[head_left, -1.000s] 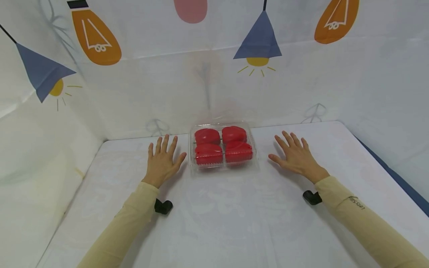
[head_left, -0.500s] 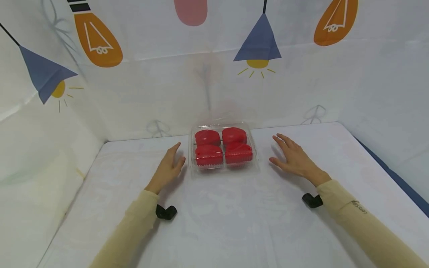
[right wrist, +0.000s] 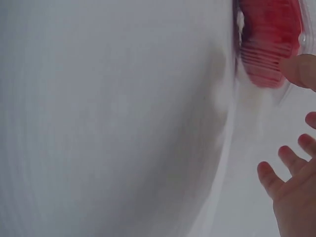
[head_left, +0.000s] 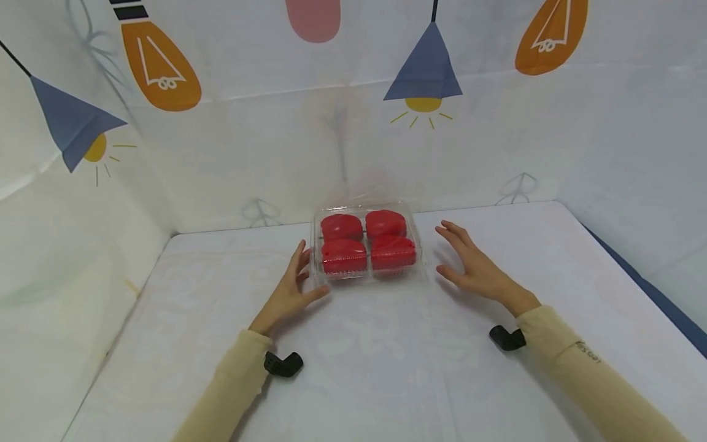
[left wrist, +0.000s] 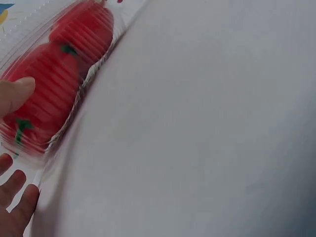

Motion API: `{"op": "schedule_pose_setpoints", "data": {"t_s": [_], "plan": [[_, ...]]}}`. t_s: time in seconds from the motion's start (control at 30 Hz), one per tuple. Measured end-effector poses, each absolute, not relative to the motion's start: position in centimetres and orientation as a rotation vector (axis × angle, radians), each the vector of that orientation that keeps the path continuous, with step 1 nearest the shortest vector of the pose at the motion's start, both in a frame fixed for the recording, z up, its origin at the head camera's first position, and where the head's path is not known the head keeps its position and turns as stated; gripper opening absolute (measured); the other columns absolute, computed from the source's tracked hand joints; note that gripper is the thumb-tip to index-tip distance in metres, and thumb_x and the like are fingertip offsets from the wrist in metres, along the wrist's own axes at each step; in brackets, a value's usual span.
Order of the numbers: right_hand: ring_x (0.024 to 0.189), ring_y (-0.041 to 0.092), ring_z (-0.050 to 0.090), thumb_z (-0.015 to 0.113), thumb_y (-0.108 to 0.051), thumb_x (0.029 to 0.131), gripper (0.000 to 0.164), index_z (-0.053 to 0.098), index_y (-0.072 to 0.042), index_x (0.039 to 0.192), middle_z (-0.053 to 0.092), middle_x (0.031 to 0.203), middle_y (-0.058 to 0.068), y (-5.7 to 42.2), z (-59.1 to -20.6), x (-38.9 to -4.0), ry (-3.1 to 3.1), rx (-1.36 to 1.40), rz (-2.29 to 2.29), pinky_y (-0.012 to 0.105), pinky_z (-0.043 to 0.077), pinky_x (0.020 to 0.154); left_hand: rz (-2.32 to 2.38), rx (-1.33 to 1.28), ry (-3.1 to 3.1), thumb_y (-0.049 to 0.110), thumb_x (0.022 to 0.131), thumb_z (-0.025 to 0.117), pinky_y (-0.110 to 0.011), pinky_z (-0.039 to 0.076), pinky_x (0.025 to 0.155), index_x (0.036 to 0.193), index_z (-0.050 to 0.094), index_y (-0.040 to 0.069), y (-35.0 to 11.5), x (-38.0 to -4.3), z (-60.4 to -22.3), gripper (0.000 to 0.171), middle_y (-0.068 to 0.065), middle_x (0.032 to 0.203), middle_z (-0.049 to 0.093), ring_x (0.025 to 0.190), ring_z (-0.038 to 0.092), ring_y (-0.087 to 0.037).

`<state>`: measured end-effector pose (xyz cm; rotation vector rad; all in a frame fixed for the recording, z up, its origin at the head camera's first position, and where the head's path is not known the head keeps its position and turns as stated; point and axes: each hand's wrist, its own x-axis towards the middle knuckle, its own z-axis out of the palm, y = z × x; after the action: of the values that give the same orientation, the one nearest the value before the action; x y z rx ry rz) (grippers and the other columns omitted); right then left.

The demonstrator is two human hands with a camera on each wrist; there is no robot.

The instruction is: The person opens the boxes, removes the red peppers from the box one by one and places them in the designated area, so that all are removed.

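Near the back of the white table stands a clear plastic clamshell box (head_left: pixel 411 222) holding several red rounded things (head_left: pixel 343 255). In the left wrist view these red things (left wrist: pixel 47 86) carry green marks like stems. My left hand (head_left: pixel 284 301) is at the box's left side, fingertips close against its edge and thumb out by the front left corner; whether it touches cannot be told. My right hand (head_left: pixel 477 270) hovers to the right, apart from the box, with fingers spread and loosely bent. Neither hand holds anything.
The white tabletop (head_left: pixel 375 362) spreads in front of the box. Directly behind it hangs a white cloth backdrop (head_left: pixel 265 153) printed with lamps and bulbs. A black wrist device (head_left: pixel 284 364) sits under the left cuff and another black device (head_left: pixel 507 338) under the right.
My left hand has turned and moved right, from spread flat beside the box to its left edge. The right hand has drifted slightly left and turned a little. The box has stayed put.
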<state>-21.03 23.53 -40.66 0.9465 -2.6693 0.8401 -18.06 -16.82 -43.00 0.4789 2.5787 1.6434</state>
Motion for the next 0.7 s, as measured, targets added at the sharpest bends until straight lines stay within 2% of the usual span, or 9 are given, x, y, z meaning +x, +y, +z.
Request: {"op": "schedule_pose_setpoints", "data": {"t_s": [0.2,0.33,0.47,0.7], "plan": [[0.143,0.025,0.018,0.073,-0.017,0.081,0.09,0.017,-0.019,0.152,0.011,0.158,0.002,22.6,-40.7,-20.5,-2.645,1.004,0.938,0.056,0.035,0.105,1.608,0.374,2.576,0.034,0.078,0.077,-0.047,0.026,0.114,0.153,0.0,0.026,-16.1,-17.9,-43.5,0.108,-0.002,0.159,0.013,0.144,0.021,-0.028],[0.146,0.02,0.011,0.072,-0.02,0.083,0.093,0.011,-0.024,0.152,0.007,0.159,-0.003,22.1,-40.5,-20.2,-2.665,1.029,1.039,0.06,0.03,0.107,1.621,0.359,2.587,0.038,0.08,0.074,-0.047,0.025,0.115,0.152,-0.001,0.028,-15.8,-17.9,-43.5,0.105,0.0,0.159,0.011,0.144,0.021,-0.028],[0.147,0.015,0.01,0.071,-0.021,0.084,0.089,0.014,-0.024,0.152,0.006,0.159,-0.007,21.5,-40.3,-19.8,-2.683,1.045,1.069,0.056,0.028,0.111,1.633,0.348,2.59,0.037,0.082,0.072,-0.048,0.024,0.115,0.152,-0.001,0.028,-15.7,-17.8,-43.5,0.102,0.0,0.159,0.012,0.145,0.02,-0.029],[0.146,0.018,0.014,0.071,-0.023,0.084,0.084,0.021,-0.017,0.151,0.012,0.159,0.003,20.7,-40.2,-19.6,-2.65,1.122,0.999,0.056,0.031,0.109,1.615,0.329,2.604,0.04,0.082,0.072,-0.047,0.025,0.115,0.152,0.0,0.029,-15.5,-17.6,-43.2,0.101,0.002,0.159,0.013,0.144,0.022,-0.027]]}}
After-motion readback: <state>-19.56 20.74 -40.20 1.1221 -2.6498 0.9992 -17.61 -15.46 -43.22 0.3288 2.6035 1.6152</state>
